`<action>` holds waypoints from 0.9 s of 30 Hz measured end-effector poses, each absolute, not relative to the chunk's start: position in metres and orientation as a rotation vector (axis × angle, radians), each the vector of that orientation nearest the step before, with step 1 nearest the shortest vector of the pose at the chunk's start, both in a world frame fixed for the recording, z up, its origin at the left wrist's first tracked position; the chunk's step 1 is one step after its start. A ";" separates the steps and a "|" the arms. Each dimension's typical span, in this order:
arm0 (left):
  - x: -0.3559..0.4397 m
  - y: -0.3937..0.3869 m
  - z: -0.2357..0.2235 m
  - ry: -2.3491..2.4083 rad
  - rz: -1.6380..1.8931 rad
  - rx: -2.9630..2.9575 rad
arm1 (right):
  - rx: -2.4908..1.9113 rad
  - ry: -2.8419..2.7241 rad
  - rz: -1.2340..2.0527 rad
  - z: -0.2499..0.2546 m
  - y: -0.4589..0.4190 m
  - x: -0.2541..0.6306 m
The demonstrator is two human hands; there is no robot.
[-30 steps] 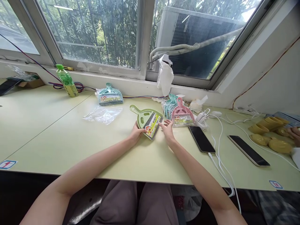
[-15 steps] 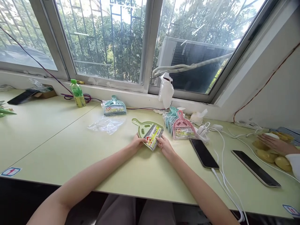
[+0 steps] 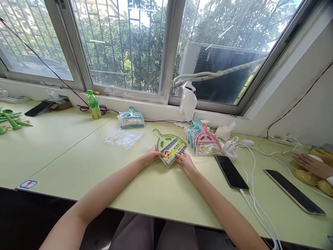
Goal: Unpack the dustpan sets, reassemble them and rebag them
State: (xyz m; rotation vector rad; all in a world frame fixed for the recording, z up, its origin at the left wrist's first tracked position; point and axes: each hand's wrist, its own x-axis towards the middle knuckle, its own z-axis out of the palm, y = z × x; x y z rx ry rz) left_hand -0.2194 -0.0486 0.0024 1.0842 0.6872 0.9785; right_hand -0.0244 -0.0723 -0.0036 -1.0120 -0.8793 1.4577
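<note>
A green dustpan and brush set (image 3: 170, 147) with a printed label card is held tilted just above the table, its handle toward the upper left. My left hand (image 3: 153, 155) grips its left edge, thumb on the front. On the lower right side, my right hand (image 3: 186, 161) pinches the edge near the bristles and the label. To the right lie a pink dustpan set (image 3: 207, 141) in clear wrap and several teal wrapped sets (image 3: 193, 132). Behind on the left are wrapped blue dustpan sets (image 3: 131, 118), with a crumpled clear plastic bag (image 3: 124, 137) in front of them.
A phone (image 3: 231, 172) with white cables (image 3: 256, 205) lies at the right, and a second dark phone (image 3: 293, 191) beyond it. Another person's hand (image 3: 313, 165) rests over yellowish objects at far right. A green bottle (image 3: 93, 105) stands by the window.
The view has swung a little left, so things appear shifted right. Both hands still hold the green dustpan set, which has turned slightly.
</note>
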 end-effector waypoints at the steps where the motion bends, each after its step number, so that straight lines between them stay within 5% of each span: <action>1: -0.220 -0.048 0.002 0.683 0.980 1.075 | -1.022 -0.879 1.465 -0.003 -0.072 -0.024; 27: -0.234 -0.040 0.007 0.627 0.976 1.082 | -1.047 -0.911 1.445 -0.008 -0.079 -0.026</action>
